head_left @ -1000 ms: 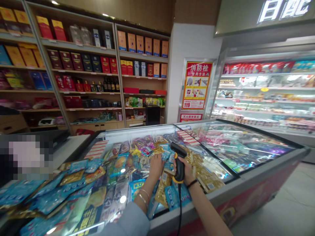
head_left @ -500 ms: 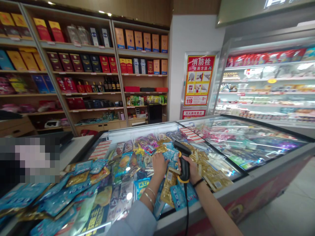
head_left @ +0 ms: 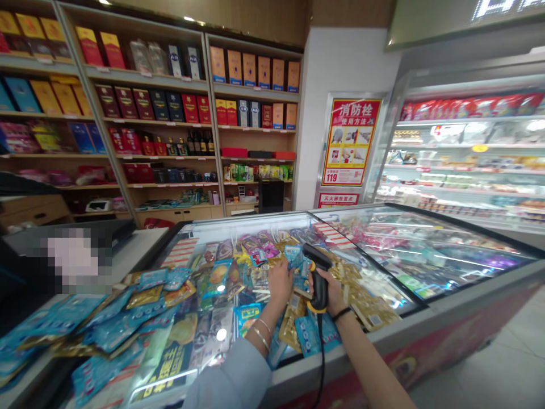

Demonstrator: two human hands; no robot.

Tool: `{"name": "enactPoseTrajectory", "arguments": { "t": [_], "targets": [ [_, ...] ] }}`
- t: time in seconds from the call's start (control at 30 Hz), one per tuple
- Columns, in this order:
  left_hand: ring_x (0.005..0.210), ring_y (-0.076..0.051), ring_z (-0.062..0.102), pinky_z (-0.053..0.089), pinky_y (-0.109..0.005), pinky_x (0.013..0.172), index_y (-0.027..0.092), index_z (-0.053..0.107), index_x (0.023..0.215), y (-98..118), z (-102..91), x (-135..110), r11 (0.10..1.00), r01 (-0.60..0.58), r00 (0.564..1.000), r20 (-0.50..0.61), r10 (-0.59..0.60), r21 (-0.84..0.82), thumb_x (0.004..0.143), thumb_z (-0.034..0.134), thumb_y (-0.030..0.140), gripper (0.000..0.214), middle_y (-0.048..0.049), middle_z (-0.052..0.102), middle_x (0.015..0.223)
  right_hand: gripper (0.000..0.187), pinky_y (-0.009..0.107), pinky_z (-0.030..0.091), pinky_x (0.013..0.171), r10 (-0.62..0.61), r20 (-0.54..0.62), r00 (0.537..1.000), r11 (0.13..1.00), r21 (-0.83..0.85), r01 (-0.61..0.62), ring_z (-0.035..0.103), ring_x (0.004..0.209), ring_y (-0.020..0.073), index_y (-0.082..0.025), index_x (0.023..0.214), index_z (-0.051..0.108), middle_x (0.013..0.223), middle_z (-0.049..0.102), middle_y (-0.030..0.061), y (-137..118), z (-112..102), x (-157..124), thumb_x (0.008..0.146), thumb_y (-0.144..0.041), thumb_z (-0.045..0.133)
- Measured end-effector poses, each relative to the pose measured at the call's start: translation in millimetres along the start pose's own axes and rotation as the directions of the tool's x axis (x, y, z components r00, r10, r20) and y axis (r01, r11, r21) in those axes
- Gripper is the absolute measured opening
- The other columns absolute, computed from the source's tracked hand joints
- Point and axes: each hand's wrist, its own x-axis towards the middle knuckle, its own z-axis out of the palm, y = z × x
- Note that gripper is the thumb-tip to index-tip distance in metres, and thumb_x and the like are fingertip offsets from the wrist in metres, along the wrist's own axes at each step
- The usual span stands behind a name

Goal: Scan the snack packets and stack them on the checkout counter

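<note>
At the chest freezer in this shop, my right hand is closed around the grip of a black barcode scanner with a yellow collar, its nose tilted up and away from me. A thin black cable drops from its base over the freezer's grey rim. A black wristband circles that wrist. My left hand is narrowed, its fingers down among the foil snack packets heaped on the glass, just beside the scanner; I can't tell whether they pinch a packet or only rest on it. Two thin silver bangles sit on that wrist, below a pale blue sleeve. Shiny blue packets spill toward the left, and gold packets lie to the right of the scanner. Ahead stand wooden shelves of red, gold and dark boxes. Farther right are a red-and-yellow fire hydrant poster and a lit refrigerated display case.
</note>
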Motion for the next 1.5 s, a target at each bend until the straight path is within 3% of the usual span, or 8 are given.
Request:
{"name": "enactPoseTrajectory", "arguments": {
  "t": [0.17, 0.27, 0.37, 0.43, 0.7, 1.07, 1.27, 1.5],
  "targets": [
    [0.093, -0.021, 0.064, 0.047, -0.033, 0.086, 0.015, 0.064, 0.107, -12.0, -11.6, 15.7, 0.942, 0.151, 0.984, -0.043, -0.171, -0.299, 0.087, 0.055, 0.033, 0.029, -0.0101, 0.069, 0.098, 0.036, 0.023, 0.038, 0.032, -0.061, -0.018, 0.998, 0.998, -0.007, 0.061, 0.049, 0.035, 0.0120, -0.018, 0.079, 0.061, 0.052, 0.059, -0.0020, -8.0, 10.9, -6.1, 0.062, -0.047, 0.073],
    [0.074, -0.021, 0.066, 0.051, -0.034, 0.074, 0.013, 0.066, 0.095, -22.6, -26.7, 25.7, 0.805, 0.214, 0.966, 0.000, -0.257, -0.554, 0.083, 0.057, 0.040, 0.032, -0.0076, 0.069, 0.079, 0.035, 0.023, 0.039, 0.033, -0.120, -0.003, 0.993, 0.992, -0.047, 0.120, 0.052, 0.036, 0.0128, -0.018, 0.078, 0.059, 0.054, 0.061, -0.0014, -18.5, 26.3, -10.3, 0.063, -0.046, 0.074],
    [0.069, -0.021, 0.067, 0.054, -0.032, 0.068, 0.012, 0.066, 0.094, -37.1, -46.7, 29.6, 0.613, 0.164, 0.966, 0.001, -0.258, -0.773, 0.078, 0.061, 0.046, 0.038, -0.0072, 0.070, 0.076, 0.035, 0.023, 0.041, 0.034, -0.162, 0.043, 0.986, 0.980, -0.110, 0.166, 0.054, 0.036, 0.0135, -0.018, 0.078, 0.059, 0.053, 0.062, -0.0010, -27.7, 47.3, -13.4, 0.063, -0.045, 0.077],
    [0.073, -0.022, 0.069, 0.055, -0.033, 0.069, 0.012, 0.066, 0.096, -50.6, -60.7, 28.1, 0.563, 0.098, 0.972, -0.044, -0.232, -0.821, 0.075, 0.063, 0.050, 0.044, -0.0077, 0.072, 0.082, 0.035, 0.023, 0.041, 0.034, -0.164, 0.068, 0.984, 0.974, -0.145, 0.173, 0.054, 0.036, 0.0134, -0.018, 0.075, 0.058, 0.052, 0.061, -0.0010, -30.4, 60.8, -15.2, 0.064, -0.045, 0.077],
    [0.085, -0.026, 0.069, 0.052, -0.036, 0.081, 0.014, 0.066, 0.109, -94.1, -81.7, 14.2, 0.792, 0.085, 0.931, -0.235, -0.279, -0.605, 0.079, 0.057, 0.049, 0.047, -0.0105, 0.073, 0.093, 0.033, 0.023, 0.041, 0.034, -0.094, 0.173, 0.980, 0.931, -0.333, 0.149, 0.053, 0.034, 0.0130, -0.018, 0.070, 0.057, 0.049, 0.059, -0.0018, -33.4, 83.4, -24.0, 0.068, -0.045, 0.075],
    [0.090, -0.026, 0.069, 0.052, -0.036, 0.082, 0.016, 0.068, 0.105, -110.7, -82.9, 15.4, 0.763, 0.001, 0.886, -0.354, -0.301, -0.647, 0.085, 0.043, 0.059, 0.053, -0.0110, 0.073, 0.095, 0.032, 0.023, 0.039, 0.035, -0.001, 0.297, 0.955, 0.948, -0.303, 0.095, 0.052, 0.034, 0.0130, -0.022, 0.079, 0.051, 0.051, 0.060, -0.0035, -19.2, 80.3, 24.1, 0.069, -0.043, 0.073],
    [0.090, -0.028, 0.069, 0.052, -0.036, 0.078, 0.014, 0.068, 0.104, -120.3, -72.1, 20.8, 0.811, 0.020, 0.889, -0.360, -0.282, -0.585, 0.085, 0.045, 0.057, 0.053, -0.0116, 0.074, 0.092, 0.038, 0.023, 0.039, 0.035, -0.004, 0.274, 0.962, 0.970, -0.234, 0.071, 0.052, 0.034, 0.0135, -0.022, 0.080, 0.052, 0.051, 0.060, -0.0024, 2.8, 66.4, 40.8, 0.065, -0.048, 0.075],
    [0.093, -0.027, 0.069, 0.052, -0.037, 0.087, 0.016, 0.066, 0.109, -126.1, -67.9, 25.6, 0.739, -0.009, 0.910, -0.312, -0.273, -0.673, 0.084, 0.048, 0.054, 0.049, -0.0106, 0.073, 0.101, 0.041, 0.024, 0.039, 0.035, 0.012, 0.289, 0.957, 0.961, -0.268, 0.069, 0.052, 0.034, 0.0134, -0.020, 0.079, 0.052, 0.050, 0.060, -0.0016, 3.8, 67.9, 39.3, 0.064, -0.050, 0.075]
  ]
}}
